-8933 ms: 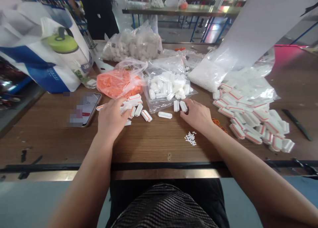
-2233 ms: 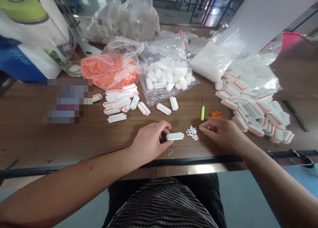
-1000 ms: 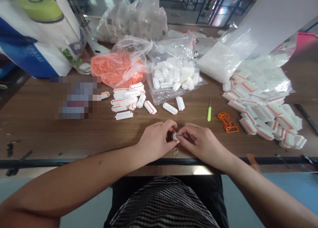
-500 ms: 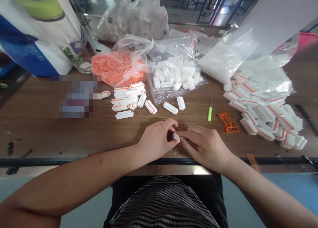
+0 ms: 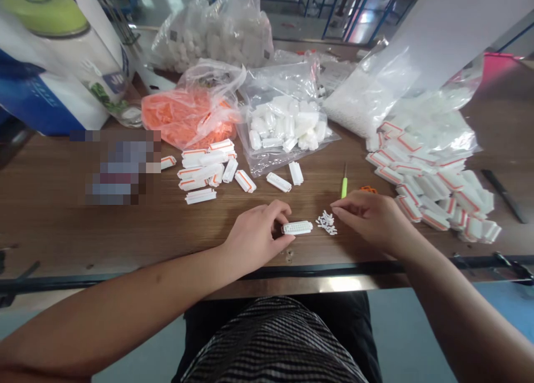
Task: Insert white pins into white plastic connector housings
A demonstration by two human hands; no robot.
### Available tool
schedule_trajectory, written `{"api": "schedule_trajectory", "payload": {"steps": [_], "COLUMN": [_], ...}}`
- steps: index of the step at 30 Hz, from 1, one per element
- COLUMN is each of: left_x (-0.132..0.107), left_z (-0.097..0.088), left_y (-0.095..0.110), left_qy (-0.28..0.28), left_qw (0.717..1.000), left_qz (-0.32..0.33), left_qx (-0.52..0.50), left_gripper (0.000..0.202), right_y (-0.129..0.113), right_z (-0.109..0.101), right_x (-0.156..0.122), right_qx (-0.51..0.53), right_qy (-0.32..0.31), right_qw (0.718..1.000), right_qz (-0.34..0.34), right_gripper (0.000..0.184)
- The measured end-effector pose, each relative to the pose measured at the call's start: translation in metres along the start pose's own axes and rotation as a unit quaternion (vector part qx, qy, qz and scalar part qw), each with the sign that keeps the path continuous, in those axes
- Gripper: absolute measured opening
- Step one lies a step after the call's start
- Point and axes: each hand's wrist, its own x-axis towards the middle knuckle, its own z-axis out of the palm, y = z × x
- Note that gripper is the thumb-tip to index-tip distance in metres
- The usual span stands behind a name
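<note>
My left hand (image 5: 256, 230) holds one end of a small white plastic housing (image 5: 298, 227) between thumb and fingers. Rows of small holes or cells show on its upper face as it rests low on the table. Just right of it lies a little heap of tiny white pegs (image 5: 326, 222). Beside that heap is my right hand (image 5: 373, 219), thumb and forefinger pinched together; anything between the tips is too small to make out. A thin tool with a lime-green handle (image 5: 344, 187) lies beyond the right hand, and orange plastic frames (image 5: 369, 189) are partly hidden behind it.
Several white housings (image 5: 200, 196) lie at left centre, many with orange edging. A larger pile (image 5: 454, 194) spreads at right. Behind stand bags of orange parts (image 5: 187, 116), white parts (image 5: 287, 124) and white granules (image 5: 359, 104). A green-lidded bottle (image 5: 87, 60) stands far left.
My right hand has moved right, away from the housing, to beside the peg heap, uncovering both. The left hand still holds the housing. The whole view has shifted slightly.
</note>
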Motion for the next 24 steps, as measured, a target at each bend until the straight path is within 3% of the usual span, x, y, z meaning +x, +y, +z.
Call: {"api": "schedule_trajectory", "payload": {"steps": [4,8,16,24], "left_x": [0.0,0.0,0.0,0.0], "left_z": [0.0,-0.001,-0.001,-0.001], "left_y": [-0.001,-0.001,-0.001,-0.002], "left_qy": [0.002,0.0,0.0,0.002], "left_qw": [1.0,1.0,1.0,1.0], "left_qz": [0.005,0.008,0.004,0.007], "left_qx": [0.006,0.009,0.012,0.013], "left_gripper": [0.034,0.033,0.03,0.032], "right_y": [0.008,0.002,0.01,0.018], "right_z": [0.005,0.007,-0.008,-0.007], "right_x": [0.006,0.01,0.009,0.011], "right_qx": [0.032,-0.005,-0.073,0.001], "right_qy": [-0.033,-0.061,-0.058,-0.07], "right_qw": [0.999,0.998,0.996,0.996], "right_qz": [-0.016,-0.036,0.013,-0.058], "right_gripper": [0.017,0.018,0.022,0.018]}}
